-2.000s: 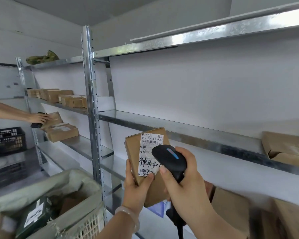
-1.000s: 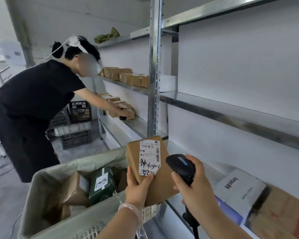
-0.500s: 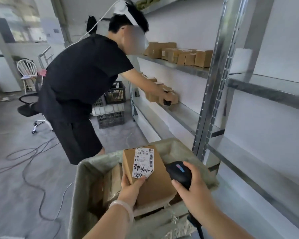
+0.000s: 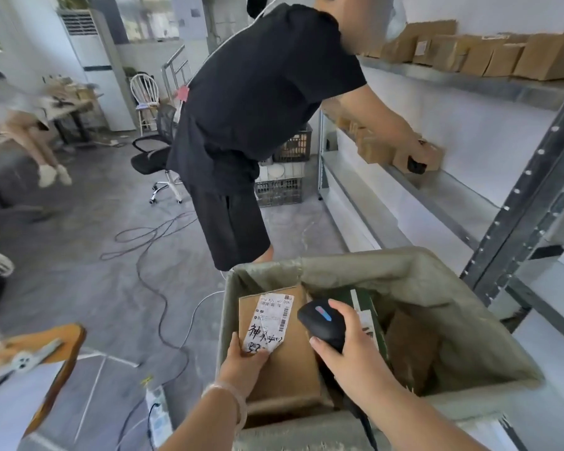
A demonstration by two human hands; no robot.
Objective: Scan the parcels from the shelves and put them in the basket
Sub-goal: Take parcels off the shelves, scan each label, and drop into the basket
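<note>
My left hand (image 4: 241, 362) grips a brown cardboard parcel (image 4: 287, 353) with a white printed label, holding it inside the left part of the basket (image 4: 463, 307), which is lined with a grey-green sack. My right hand (image 4: 349, 356) holds a black barcode scanner (image 4: 323, 323) just right of the label, over the basket. More brown parcels and a dark green box lie deeper in the basket, partly hidden. Metal shelves (image 4: 463, 190) on the right carry further brown boxes (image 4: 489, 53).
Another person in black (image 4: 258, 109) bends toward the shelf just beyond the basket, holding a scanner at a box. Cables (image 4: 163, 281) trail over the grey floor. Black crates (image 4: 280, 187), an office chair (image 4: 153, 157) and a second person at a table stand farther back. A wooden board (image 4: 39, 349) sits at lower left.
My view has swung left and down from the shelves to the basket. My left hand has lowered the labelled parcel into the basket, with the scanner beside it all along.
</note>
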